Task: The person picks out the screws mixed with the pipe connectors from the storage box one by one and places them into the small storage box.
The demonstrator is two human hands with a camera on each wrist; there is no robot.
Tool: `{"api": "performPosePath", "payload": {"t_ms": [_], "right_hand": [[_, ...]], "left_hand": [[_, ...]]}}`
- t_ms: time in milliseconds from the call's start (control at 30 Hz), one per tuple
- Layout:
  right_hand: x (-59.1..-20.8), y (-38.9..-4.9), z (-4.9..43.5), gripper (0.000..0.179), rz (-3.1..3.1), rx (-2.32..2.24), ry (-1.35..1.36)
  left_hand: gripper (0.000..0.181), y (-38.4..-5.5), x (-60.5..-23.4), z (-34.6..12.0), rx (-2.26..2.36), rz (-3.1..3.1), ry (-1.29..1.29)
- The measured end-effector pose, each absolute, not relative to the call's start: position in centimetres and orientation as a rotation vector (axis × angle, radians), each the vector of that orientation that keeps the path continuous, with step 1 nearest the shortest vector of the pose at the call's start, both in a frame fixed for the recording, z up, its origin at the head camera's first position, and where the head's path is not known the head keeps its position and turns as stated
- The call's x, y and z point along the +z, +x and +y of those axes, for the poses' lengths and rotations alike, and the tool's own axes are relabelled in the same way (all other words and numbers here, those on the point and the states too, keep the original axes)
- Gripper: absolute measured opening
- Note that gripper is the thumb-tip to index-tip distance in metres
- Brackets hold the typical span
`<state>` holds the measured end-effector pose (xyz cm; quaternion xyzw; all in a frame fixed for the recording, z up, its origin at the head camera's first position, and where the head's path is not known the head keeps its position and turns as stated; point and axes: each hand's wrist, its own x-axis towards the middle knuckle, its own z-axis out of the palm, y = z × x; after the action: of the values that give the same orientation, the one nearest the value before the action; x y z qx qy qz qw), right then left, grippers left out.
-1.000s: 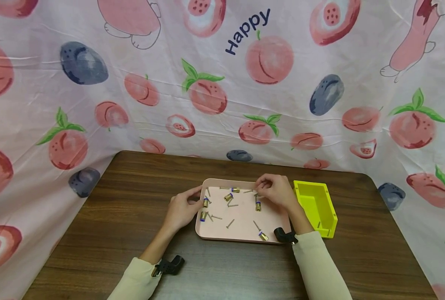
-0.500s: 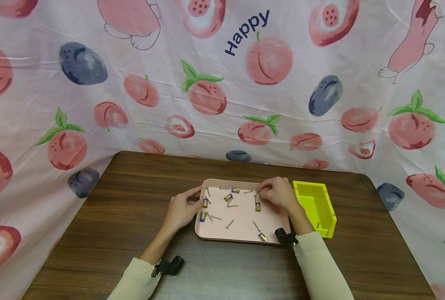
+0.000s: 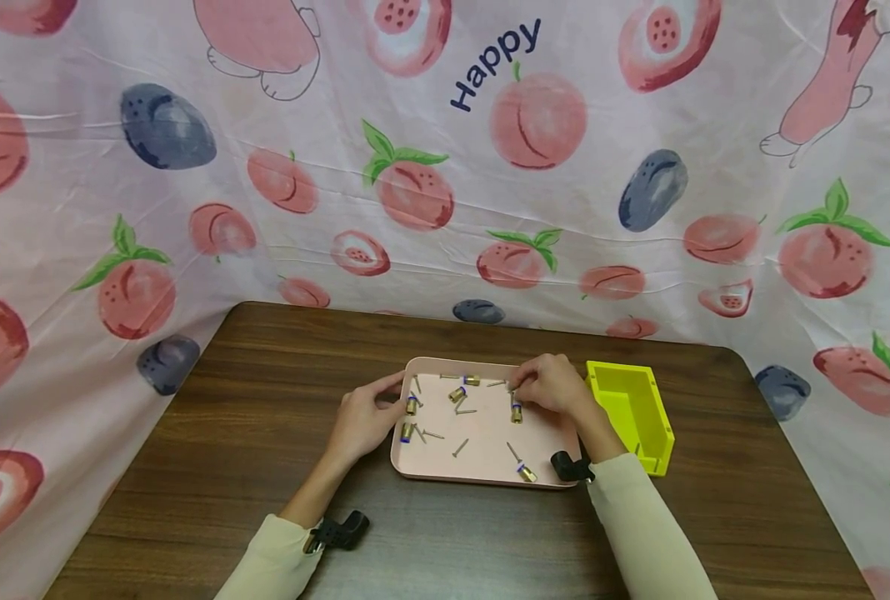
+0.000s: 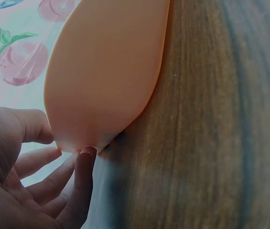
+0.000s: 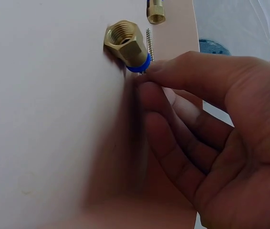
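Observation:
In the head view my left hand grips the left side of a shallow pink tray. The left wrist view has thumb and fingertips at the rim of the tray. Over the tray's far right part, my right hand has thumb and index finger pinched together on a screw, most of it hidden by the fingertips. Right beside those fingertips lies a brass fitting with a blue ring, its threaded opening facing up in the right wrist view. Another screw lies just beyond.
Several more screws and brass fittings lie scattered in the tray. A yellow bin stands close to the tray's right side, with a small screw inside. A fruit-print cloth hangs behind the wooden table.
My right hand has shifted slightly within the tray's far right part, and its fingertips have come down closer to the fitting and screw there. My left hand has stayed on the tray.

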<state>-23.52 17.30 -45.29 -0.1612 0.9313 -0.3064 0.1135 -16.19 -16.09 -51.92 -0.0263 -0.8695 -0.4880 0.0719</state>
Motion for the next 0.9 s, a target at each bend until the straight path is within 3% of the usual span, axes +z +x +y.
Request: {"api": "performPosePath", "payload": {"t_ms": [333, 667, 900], "right_hand": [[-45.2, -23.8, 17.1, 0.011, 2.669, -0.867, -0.469], [-45.6, -24.0, 16.8, 0.011, 2.634, -0.899, -0.483], [-46.1, -24.1, 16.5, 0.012, 2.595, -0.967, -0.447]], "left_hand": [[0.048, -17.5, -54.3, -16.7, -1.484, -2.652, -0.044], [0.045, -14.7, -47.5, -14.8, -1.507, -2.675, 0.021], [0.045, -15.9, -50.8, -15.8, -1.476, -2.618, -0.066]]}}
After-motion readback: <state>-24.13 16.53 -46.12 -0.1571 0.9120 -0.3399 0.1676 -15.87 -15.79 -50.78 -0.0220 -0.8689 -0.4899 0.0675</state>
